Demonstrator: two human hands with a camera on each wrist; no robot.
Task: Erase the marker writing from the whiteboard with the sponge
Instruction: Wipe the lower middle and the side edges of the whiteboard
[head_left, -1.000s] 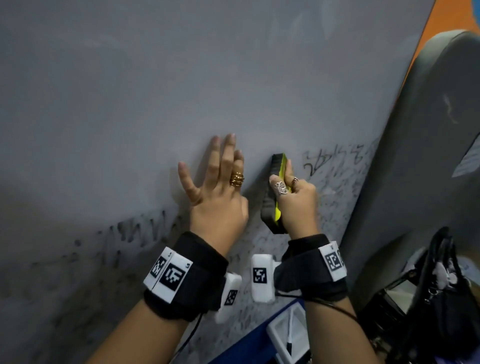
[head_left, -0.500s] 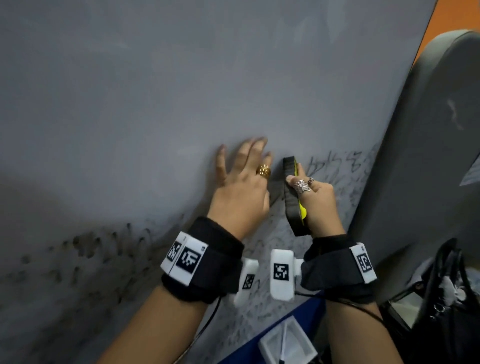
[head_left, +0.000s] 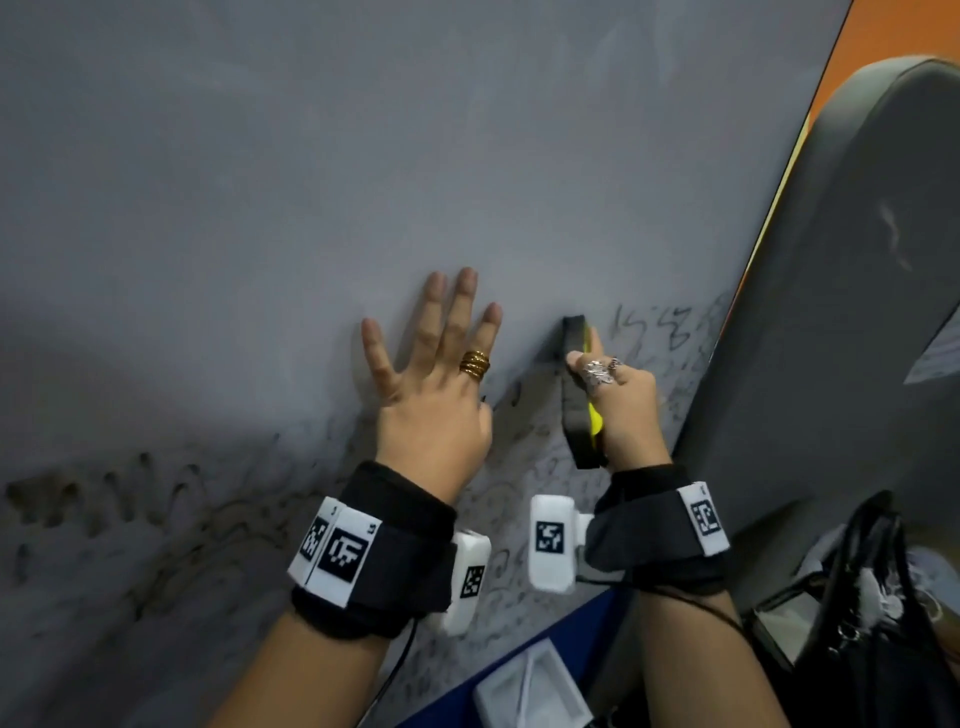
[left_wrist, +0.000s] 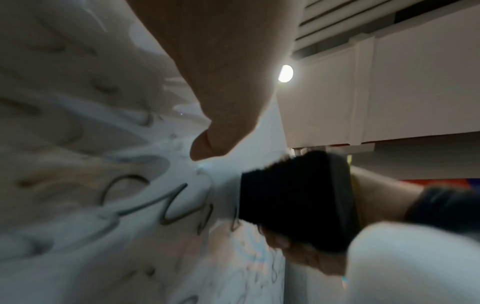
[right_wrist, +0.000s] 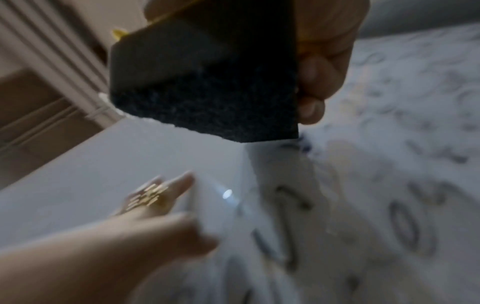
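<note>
The whiteboard (head_left: 363, 156) fills the head view, wiped grey above. Black marker writing (head_left: 654, 322) survives to the right of the sponge, and smeared marker writing (head_left: 130, 493) runs along the lower left. My right hand (head_left: 618, 405) grips a black and yellow sponge (head_left: 579, 395) on edge against the board; in the right wrist view the sponge (right_wrist: 205, 70) has its black pad facing the writing (right_wrist: 405, 228). My left hand (head_left: 436, 374) lies flat on the board with fingers spread, just left of the sponge. The left wrist view shows the sponge (left_wrist: 293, 197) beside loops of writing (left_wrist: 145, 201).
A grey padded chair back (head_left: 852, 312) stands close along the board's right edge. A black handbag (head_left: 883, 613) sits at the lower right. Below my wrists is a blue surface (head_left: 524, 660) with a small white tray (head_left: 530, 696).
The sponge and my right hand slid to the right along the board toward the writing. My left hand shifted right too, then spread its fingers flat.
</note>
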